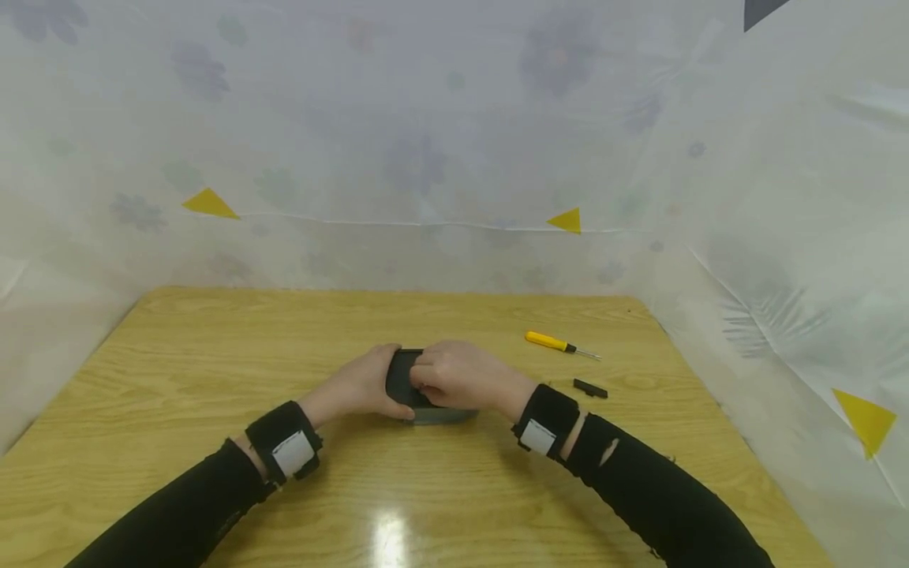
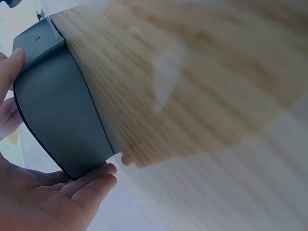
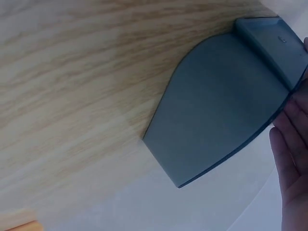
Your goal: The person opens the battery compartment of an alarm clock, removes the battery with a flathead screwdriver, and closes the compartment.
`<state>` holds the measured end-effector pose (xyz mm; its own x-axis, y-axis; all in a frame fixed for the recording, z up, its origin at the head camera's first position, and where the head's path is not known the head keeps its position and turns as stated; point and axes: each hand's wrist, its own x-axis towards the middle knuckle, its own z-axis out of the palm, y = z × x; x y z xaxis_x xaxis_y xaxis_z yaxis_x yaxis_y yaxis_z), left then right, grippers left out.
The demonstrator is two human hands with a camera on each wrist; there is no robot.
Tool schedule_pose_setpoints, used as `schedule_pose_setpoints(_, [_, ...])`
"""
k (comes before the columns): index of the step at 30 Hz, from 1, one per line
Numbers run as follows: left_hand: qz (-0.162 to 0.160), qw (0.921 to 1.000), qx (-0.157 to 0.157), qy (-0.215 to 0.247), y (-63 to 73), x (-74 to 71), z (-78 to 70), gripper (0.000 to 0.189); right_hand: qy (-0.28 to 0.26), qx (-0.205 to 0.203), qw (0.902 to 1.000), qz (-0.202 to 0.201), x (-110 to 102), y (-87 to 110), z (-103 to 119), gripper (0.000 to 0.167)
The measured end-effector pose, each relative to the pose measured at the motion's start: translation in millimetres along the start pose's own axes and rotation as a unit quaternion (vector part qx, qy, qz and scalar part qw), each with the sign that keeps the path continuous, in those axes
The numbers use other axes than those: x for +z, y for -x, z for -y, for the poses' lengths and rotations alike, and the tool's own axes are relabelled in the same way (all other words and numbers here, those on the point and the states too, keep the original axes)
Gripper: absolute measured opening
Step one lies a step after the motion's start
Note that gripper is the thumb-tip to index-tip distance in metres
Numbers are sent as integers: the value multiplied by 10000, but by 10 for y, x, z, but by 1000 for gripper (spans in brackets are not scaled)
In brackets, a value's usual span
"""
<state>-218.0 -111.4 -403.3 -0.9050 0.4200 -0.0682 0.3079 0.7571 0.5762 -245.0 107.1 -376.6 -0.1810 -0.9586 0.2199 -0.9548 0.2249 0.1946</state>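
Note:
A dark grey plastic housing (image 1: 401,379) with curved sides stands on the wooden table between both hands. My left hand (image 1: 369,386) grips its left end, thumb at the near side and fingers round the far side. The left wrist view shows a sloped side of the housing (image 2: 57,106) and a recessed end with a small round mark. On top of the housing is my right hand (image 1: 458,375), fingers bent downward. Its fingertips are hidden in the head view, and I cannot tell what they hold. In the right wrist view these fingers (image 3: 291,137) lie along the housing's upper edge (image 3: 231,103).
A screwdriver with a yellow handle (image 1: 547,341) lies at the back right of the table (image 1: 284,323). Nearer, right of the right hand, is a small black strip-like part (image 1: 590,388). Pale flowered sheeting (image 1: 426,118) hangs behind the table and at its sides.

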Motion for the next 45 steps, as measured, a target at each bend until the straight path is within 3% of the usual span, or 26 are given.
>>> schedule_pose_setpoints(5, [28,10000,-49,2,3,13,-4,112,-101,143,9998,125,-47,16,6,5])
schedule_pose_setpoints(10, [-11,10000,-90,-33,7,11,-4,113,52,417,9978,512,-172,15,-18,6])
schedule_pose_setpoints(17, [-89,9999,-97,-88,5,5,-1,114,203,815,9892,1201,-271,40,-50,5])
schedule_pose_setpoints(24, [-96,9997,-153,-178,8,18,1,115,508,918,9815,1604,-295,38,-24,6])
schedule_pose_setpoints(38, [-79,9997,-162,-156,1,13,-19,116,1242,801,9698,1938,-283,21,75,10])
schedule_pose_setpoints(45, [-60,9997,-166,-152,1,9,-31,115,1354,796,9680,1955,-312,27,106,11])
